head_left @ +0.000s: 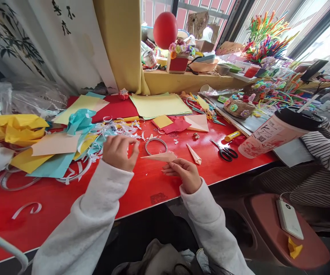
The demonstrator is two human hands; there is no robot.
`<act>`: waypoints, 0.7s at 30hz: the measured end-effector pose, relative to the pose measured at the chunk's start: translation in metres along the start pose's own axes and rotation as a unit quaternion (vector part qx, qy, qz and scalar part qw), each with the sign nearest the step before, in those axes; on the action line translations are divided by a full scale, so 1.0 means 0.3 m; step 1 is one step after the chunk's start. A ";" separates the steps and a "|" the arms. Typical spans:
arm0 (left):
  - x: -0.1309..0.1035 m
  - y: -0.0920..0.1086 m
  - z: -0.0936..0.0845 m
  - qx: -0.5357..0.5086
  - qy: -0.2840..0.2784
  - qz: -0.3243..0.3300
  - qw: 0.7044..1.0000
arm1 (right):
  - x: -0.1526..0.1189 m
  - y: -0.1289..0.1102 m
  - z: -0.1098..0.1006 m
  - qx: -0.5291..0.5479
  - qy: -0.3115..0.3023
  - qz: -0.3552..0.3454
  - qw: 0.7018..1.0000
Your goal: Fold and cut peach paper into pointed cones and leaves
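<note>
My right hand pinches the wide end of a pale peach paper cone, whose thin tip points left. My left hand is raised just left of that tip, thumb and fingers curled toward each other; whether anything small is between them cannot be made out. Behind the cone a roll of tape lies flat on the red table. A second folded cone rests to the right of my right hand, with black-handled scissors farther right.
Paper sheets and curled scraps cover the left and back. A pink cup with a black lid stands at the right edge. Beyond it sits a person in striped sleeves. A power bank lies on a stool.
</note>
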State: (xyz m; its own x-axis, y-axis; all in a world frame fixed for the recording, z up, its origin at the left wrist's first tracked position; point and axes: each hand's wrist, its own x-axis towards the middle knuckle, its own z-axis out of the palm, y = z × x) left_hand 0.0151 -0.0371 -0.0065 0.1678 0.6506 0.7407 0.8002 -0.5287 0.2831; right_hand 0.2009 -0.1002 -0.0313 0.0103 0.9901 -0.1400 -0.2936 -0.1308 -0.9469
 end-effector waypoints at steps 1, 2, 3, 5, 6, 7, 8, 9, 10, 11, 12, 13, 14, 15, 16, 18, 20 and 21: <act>0.002 -0.021 -0.004 0.048 0.010 -0.007 0.999 | 0.001 0.001 -0.001 0.000 -0.002 -0.001 1.000; 0.002 -0.041 -0.004 0.090 0.009 -0.012 0.996 | 0.001 0.002 -0.003 -0.001 -0.008 -0.002 1.000; 0.000 -0.058 0.000 0.127 -0.002 -0.013 0.992 | 0.000 0.003 -0.005 -0.004 -0.018 -0.002 1.000; -0.011 -0.083 0.016 0.187 -0.049 -0.006 0.981 | -0.003 0.003 -0.009 -0.011 -0.049 -0.004 0.999; -0.017 -0.091 0.025 0.205 -0.078 -0.003 0.976 | -0.005 0.002 -0.012 -0.012 -0.063 -0.004 0.998; -0.023 -0.097 0.033 0.216 -0.102 -0.003 0.971 | -0.006 0.000 -0.014 -0.013 -0.074 -0.002 0.997; -0.027 -0.101 0.039 0.221 -0.122 -0.003 0.967 | -0.008 -0.004 -0.015 -0.015 -0.078 0.003 0.997; -0.030 -0.104 0.044 0.221 -0.138 -0.002 0.965 | -0.010 -0.009 -0.017 -0.019 -0.078 0.014 0.997; -0.032 -0.107 0.046 0.217 -0.150 0.000 0.964 | -0.011 -0.015 -0.019 -0.027 -0.077 0.029 0.996; -0.032 -0.110 0.046 0.211 -0.161 0.006 0.964 | -0.012 -0.022 -0.021 -0.039 -0.078 0.049 0.995; -0.030 -0.114 0.046 0.203 -0.167 0.012 0.965 | -0.013 -0.029 -0.023 -0.055 -0.082 0.072 0.993; -0.028 -0.119 0.046 0.195 -0.170 0.016 0.966 | -0.016 -0.037 -0.027 -0.073 -0.085 0.094 0.989; -0.025 -0.124 0.046 0.190 -0.170 0.016 0.967 | -0.020 -0.045 -0.031 -0.091 -0.086 0.112 0.986; -0.020 -0.128 0.047 0.184 -0.169 0.014 0.968 | -0.027 -0.053 -0.036 -0.106 -0.084 0.125 0.983; -0.015 -0.131 0.049 0.174 -0.178 0.013 0.968 | -0.035 -0.060 -0.043 -0.120 -0.079 0.135 0.980; -0.003 -0.131 0.058 0.142 -0.230 0.022 0.963 | -0.054 -0.073 -0.059 -0.149 -0.077 0.151 0.974; 0.011 -0.119 0.074 0.103 -0.292 0.042 0.950 | -0.071 -0.086 -0.074 -0.187 -0.095 0.158 0.965; 0.019 -0.107 0.085 0.092 -0.303 0.048 0.947 | -0.077 -0.093 -0.080 -0.209 -0.106 0.151 0.960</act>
State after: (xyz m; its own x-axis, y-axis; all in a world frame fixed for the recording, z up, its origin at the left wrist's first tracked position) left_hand 0.0049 -0.0025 -0.0268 0.5002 0.8273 0.2557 0.8421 -0.5335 0.0788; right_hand 0.2318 -0.1207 -0.0086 -0.2236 0.8863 -0.4057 0.1573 -0.3779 -0.9124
